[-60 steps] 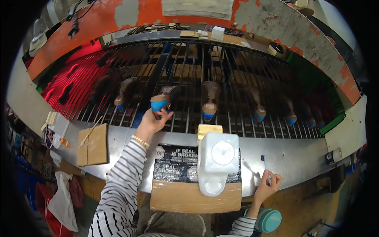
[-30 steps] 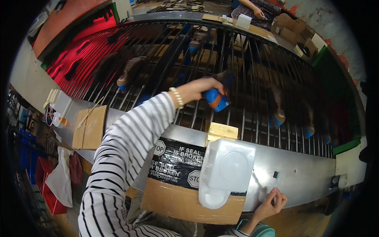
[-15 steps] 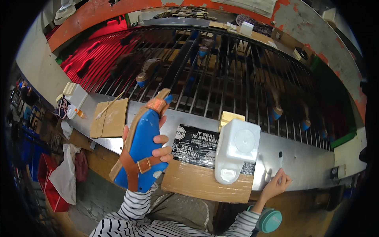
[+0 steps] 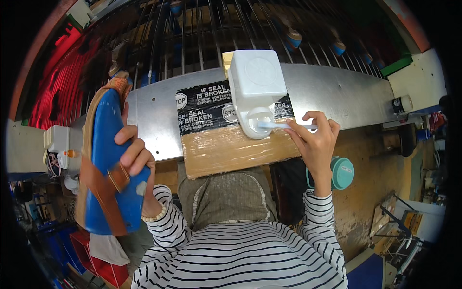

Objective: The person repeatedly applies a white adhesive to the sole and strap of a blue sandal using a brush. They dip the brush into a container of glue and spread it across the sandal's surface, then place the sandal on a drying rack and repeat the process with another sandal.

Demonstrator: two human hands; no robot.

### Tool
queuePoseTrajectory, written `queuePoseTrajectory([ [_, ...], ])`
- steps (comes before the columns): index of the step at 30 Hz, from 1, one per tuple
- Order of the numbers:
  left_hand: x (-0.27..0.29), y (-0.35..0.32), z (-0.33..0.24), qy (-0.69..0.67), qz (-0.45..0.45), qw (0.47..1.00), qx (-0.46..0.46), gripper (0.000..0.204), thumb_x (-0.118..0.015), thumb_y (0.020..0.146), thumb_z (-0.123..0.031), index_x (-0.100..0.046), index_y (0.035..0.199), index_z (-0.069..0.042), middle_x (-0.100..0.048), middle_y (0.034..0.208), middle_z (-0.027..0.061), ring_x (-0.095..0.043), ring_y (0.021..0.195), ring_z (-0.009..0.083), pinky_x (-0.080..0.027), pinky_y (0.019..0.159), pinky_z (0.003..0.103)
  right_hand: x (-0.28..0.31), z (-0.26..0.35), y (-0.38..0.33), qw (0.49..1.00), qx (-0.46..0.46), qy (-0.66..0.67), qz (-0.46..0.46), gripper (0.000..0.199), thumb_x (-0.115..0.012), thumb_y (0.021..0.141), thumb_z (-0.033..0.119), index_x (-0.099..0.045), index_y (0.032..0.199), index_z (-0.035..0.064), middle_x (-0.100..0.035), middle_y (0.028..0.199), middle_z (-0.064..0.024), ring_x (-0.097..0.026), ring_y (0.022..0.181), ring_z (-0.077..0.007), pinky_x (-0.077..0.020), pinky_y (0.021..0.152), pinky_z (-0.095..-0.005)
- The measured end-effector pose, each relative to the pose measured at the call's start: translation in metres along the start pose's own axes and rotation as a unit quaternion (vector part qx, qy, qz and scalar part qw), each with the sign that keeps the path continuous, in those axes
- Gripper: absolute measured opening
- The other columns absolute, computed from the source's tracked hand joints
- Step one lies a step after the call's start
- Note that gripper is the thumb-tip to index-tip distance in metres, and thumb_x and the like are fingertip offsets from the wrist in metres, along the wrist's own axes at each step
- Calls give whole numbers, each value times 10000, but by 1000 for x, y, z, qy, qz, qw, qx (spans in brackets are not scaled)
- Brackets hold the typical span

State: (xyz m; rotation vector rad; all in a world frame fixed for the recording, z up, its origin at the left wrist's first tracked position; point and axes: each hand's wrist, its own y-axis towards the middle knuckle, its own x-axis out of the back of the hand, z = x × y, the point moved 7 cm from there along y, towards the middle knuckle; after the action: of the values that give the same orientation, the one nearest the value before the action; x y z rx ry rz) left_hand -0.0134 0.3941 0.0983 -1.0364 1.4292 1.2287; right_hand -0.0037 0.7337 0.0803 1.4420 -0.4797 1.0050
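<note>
Left hand [image 4: 137, 159] remains clamped on the blue sandal [image 4: 108, 164], now lower left. Right hand [image 4: 315, 142] has risen, pinching a brush [image 4: 284, 125] into the white jug [image 4: 256, 89].

Scene evenly bright, light from overhead, colours vivid. Steel tabletop [image 4: 332, 94] shows soft sheen, no hard glare. White plastic container [image 4: 255, 79] near tabletop's far edge almost washed out on top. Rack of dark bars [image 4: 192, 38] beyond far edge dimmer. Deep shadow under tabletop's near edge. Strong fisheye bend: tabletop edges curve, black vignette fills all corners. Centre sharp; blue shoe [image 4: 108, 159] at left slightly soft; right rim clutter smeared.
</note>
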Motion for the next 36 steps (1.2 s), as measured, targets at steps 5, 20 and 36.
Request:
queuePoseTrajectory([
  [5, -34, -1, -10, 204, 143, 964, 98, 525, -623, 970, -257, -448, 1356, 53, -503, 1165, 134, -601, 882, 301, -556, 750, 386, 0, 6, 5, 1000, 4, 6, -1, 226, -843, 719, 225, -774, 932, 192, -591, 1006, -4, -526, 785, -156, -337, 827, -346],
  [20, 4, -29, 6, 354, -56, 927, -107, 735, -651, 892, -485, -418, 1369, 23, -501, 1306, 114, -589, 1103, 293, -525, 932, 399, 3, -15, -8, 955, -215, 184, -92, 100, -767, 838, 127, -802, 929, 104, -465, 887, -3, -374, 586, -89, -275, 518, -244],
  [36, -26, -22, 66, 713, 153, 684, -24, 1069, -799, 653, -543, -433, 1403, 127, -687, 1145, 207, -711, 977, 254, -517, 918, 310, 83, 77, 68, 930, 38, 299, -211, 536, -866, 479, 424, -816, 932, 143, -370, 837, 14, -390, 763, -148, -309, 642, -270],
])
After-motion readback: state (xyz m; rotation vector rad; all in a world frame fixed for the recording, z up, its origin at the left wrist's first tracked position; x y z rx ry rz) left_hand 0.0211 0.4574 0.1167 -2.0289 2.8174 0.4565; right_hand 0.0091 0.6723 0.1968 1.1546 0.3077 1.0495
